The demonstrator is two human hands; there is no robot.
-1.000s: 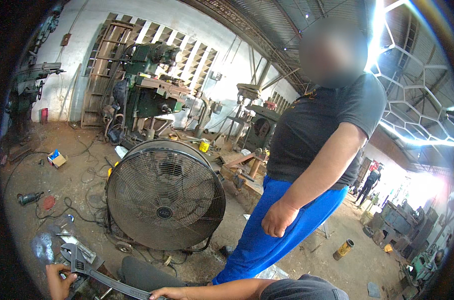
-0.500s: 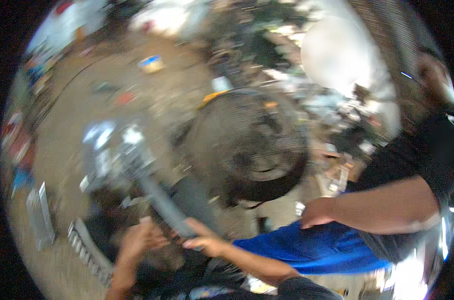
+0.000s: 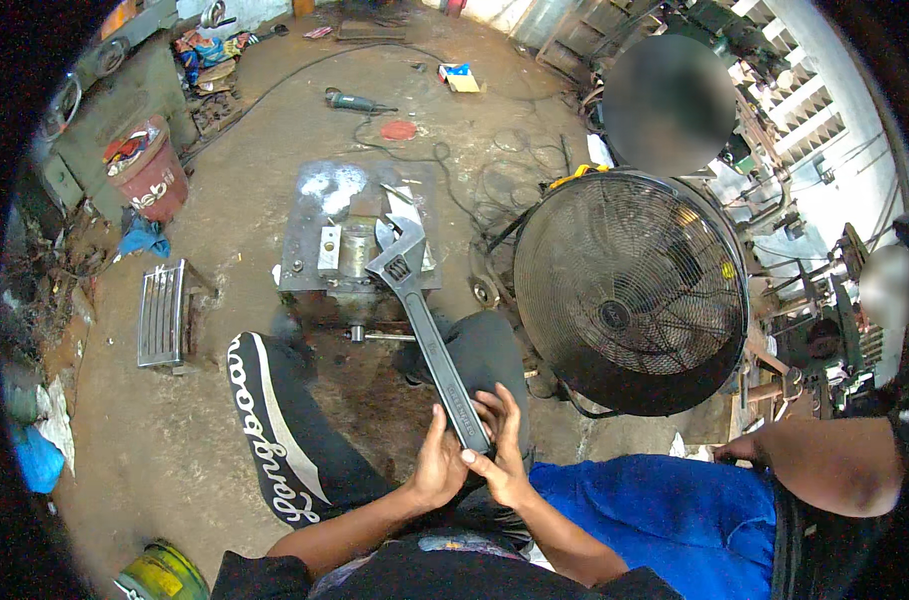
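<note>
A large grey adjustable wrench (image 3: 436, 358) slants up and away from me, with its jaw end at the far left. Around the lower end of its handle, my left hand (image 3: 438, 462) presses from the left side. My right hand (image 3: 502, 452) grips the same end from the right, thumb across the handle and fingers partly raised. Beyond the wrench head stands a low metal-topped stand (image 3: 309, 210). On it is a vise-like metal block (image 3: 357, 250), partly covered by the wrench.
A big black drum fan (image 3: 634, 300) stands right of my knee. A person in blue trousers (image 3: 664, 510) sits close on my right. At the left are a small slatted metal stool (image 3: 162, 314) and a red bucket (image 3: 146, 170). An angle grinder (image 3: 356, 102) lies on the floor, its cord trailing.
My left hand, earlier apart from the wrench, is now on its handle beside my right hand. The view has swung, so stand and fan appear further right. The blur has cleared.
</note>
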